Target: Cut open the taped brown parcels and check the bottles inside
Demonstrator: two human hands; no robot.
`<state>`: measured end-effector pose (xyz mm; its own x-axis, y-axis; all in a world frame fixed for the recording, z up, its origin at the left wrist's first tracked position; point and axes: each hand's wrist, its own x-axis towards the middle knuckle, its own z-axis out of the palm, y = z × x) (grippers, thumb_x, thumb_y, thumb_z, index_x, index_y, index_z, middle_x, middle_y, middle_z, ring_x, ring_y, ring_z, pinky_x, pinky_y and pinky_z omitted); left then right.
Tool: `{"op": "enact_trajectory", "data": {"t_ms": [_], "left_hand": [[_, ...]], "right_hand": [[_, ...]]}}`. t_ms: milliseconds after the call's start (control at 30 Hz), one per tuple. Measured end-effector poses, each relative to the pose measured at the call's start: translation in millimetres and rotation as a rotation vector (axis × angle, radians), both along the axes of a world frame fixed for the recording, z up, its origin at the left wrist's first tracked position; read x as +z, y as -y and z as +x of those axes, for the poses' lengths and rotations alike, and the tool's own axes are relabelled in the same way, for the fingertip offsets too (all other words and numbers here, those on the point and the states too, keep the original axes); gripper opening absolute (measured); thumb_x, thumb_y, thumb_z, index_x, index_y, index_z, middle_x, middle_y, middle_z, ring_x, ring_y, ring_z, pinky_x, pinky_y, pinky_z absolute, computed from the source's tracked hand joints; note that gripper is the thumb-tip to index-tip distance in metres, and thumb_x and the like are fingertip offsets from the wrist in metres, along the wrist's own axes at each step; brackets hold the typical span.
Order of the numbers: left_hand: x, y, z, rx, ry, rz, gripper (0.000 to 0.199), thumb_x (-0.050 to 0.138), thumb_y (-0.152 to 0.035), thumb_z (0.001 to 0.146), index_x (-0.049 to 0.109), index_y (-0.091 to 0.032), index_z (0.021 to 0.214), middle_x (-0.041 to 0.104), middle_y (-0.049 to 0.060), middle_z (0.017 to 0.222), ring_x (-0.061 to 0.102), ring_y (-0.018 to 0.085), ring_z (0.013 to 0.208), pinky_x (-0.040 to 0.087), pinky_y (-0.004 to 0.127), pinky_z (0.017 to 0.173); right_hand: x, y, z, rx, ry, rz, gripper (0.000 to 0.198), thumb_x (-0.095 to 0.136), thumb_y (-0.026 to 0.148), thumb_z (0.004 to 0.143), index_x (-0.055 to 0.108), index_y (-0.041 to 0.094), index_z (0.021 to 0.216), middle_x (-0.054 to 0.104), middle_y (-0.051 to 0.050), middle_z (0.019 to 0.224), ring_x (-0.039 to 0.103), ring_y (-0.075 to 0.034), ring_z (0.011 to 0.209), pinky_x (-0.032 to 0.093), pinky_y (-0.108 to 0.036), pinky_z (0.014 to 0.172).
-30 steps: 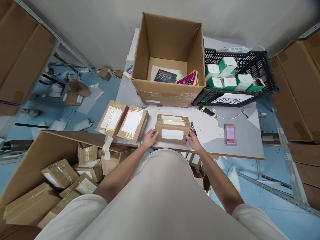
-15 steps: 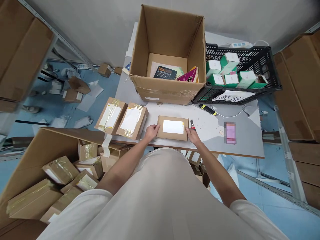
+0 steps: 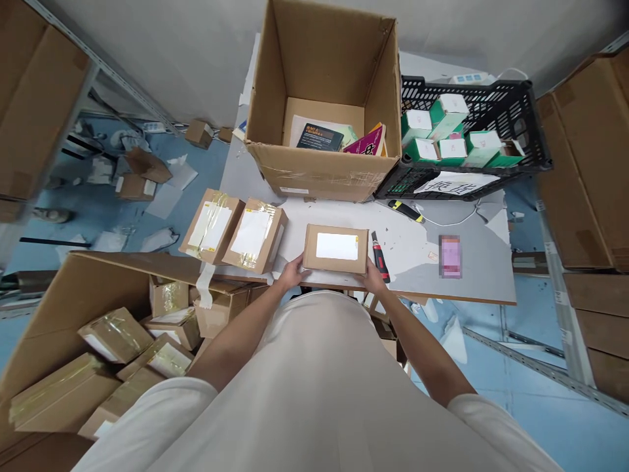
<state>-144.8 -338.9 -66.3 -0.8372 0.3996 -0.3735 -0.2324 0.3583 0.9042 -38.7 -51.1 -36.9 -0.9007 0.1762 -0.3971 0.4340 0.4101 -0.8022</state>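
A small cardboard box (image 3: pixel 335 265) with a white label on top is at the front of the table, between my hands. My left hand (image 3: pixel 293 272) grips its near left corner. At the near right corner, my right hand (image 3: pixel 374 278) holds the other end, its fingers partly hidden by the box. Just right of the box lies a red and black utility knife (image 3: pixel 380 261), close to my right hand. Two taped, labelled boxes, one outer (image 3: pixel 210 226) and one inner (image 3: pixel 256 236), stand left of my left hand.
A large open carton (image 3: pixel 324 174) holding books stands at the back. Beside it, a black crate (image 3: pixel 531 131) contains several green-and-white boxes. A yellow-black cutter (image 3: pixel 405 210) and a pixelated pink item (image 3: pixel 451 256) lie rightward. A big carton (image 3: pixel 98 261) of parcels is lower left.
Both hands have slid down to the box's near corners. More of the box's near side now shows. The utility knife's handle, covered by my right hand before, is now exposed.
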Motion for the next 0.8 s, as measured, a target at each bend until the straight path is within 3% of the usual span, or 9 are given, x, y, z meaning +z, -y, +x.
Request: {"op": "enact_trajectory", "data": {"t_ms": [133,233,367,533,633,800], "left_hand": [[5.0,-5.3,-0.6,-0.023,0.033,0.014,0.065,0.072,-0.046,0.065,0.059,-0.013,0.120,0.066,0.011,0.117,0.058,0.027,0.115,0.043,0.042,0.103],[21.6,-3.8,-5.3,-0.042,-0.047,-0.020,0.059,0.067,-0.047,0.070,0.059,-0.014,0.119,0.061,0.012,0.123,0.057,0.026,0.115,0.046,0.040,0.099],[57.8,-9.0,-16.7,-0.038,-0.161,-0.118,0.052,0.055,-0.049,0.081,0.059,-0.013,0.119,0.061,0.013,0.122,0.058,0.023,0.110,0.050,0.033,0.089],[90.6,-26.7,-31.0,-0.005,-0.237,-0.408,0.048,0.047,-0.055,0.084,0.067,-0.014,0.098,0.070,0.009,0.087,0.063,0.022,0.081,0.048,0.031,0.074],[90.3,-29.9,-32.6,-0.039,-0.204,-0.476,0.049,0.045,-0.058,0.084,0.067,-0.015,0.089,0.068,0.008,0.074,0.061,0.021,0.071,0.046,0.030,0.066],[76.3,-25.5,-28.4,-0.018,-0.158,-0.390,0.050,0.054,-0.058,0.079,0.066,-0.014,0.100,0.070,0.009,0.087,0.063,0.022,0.079,0.048,0.031,0.072]], "right_hand": [[-0.2,4.6,-2.6,-0.020,-0.037,-0.100,0.068,0.063,0.024,0.074,0.039,0.020,0.138,0.057,-0.010,0.129,0.055,-0.024,0.116,0.043,-0.041,0.101],[9.2,-1.1,-3.0,0.008,-0.064,-0.127,0.049,0.059,0.032,0.078,0.052,0.018,0.123,0.055,-0.011,0.126,0.056,-0.022,0.112,0.046,-0.037,0.096],[34.6,-11.0,-13.4,0.087,-0.083,-0.016,0.037,0.048,0.044,0.085,0.058,0.018,0.109,0.059,-0.009,0.113,0.057,-0.022,0.103,0.048,-0.036,0.088],[58.2,-15.0,-38.4,0.045,-0.014,0.206,0.046,0.030,0.055,0.091,0.058,0.019,0.085,0.062,-0.009,0.090,0.057,-0.023,0.088,0.044,-0.037,0.082],[59.3,-14.9,-49.5,0.031,0.065,0.256,0.049,0.026,0.057,0.091,0.055,0.020,0.075,0.062,-0.008,0.081,0.057,-0.023,0.080,0.044,-0.035,0.076],[53.8,-14.8,-56.3,0.035,0.065,0.237,0.051,0.028,0.059,0.090,0.058,0.020,0.077,0.064,-0.009,0.079,0.058,-0.023,0.080,0.044,-0.034,0.076]]}}
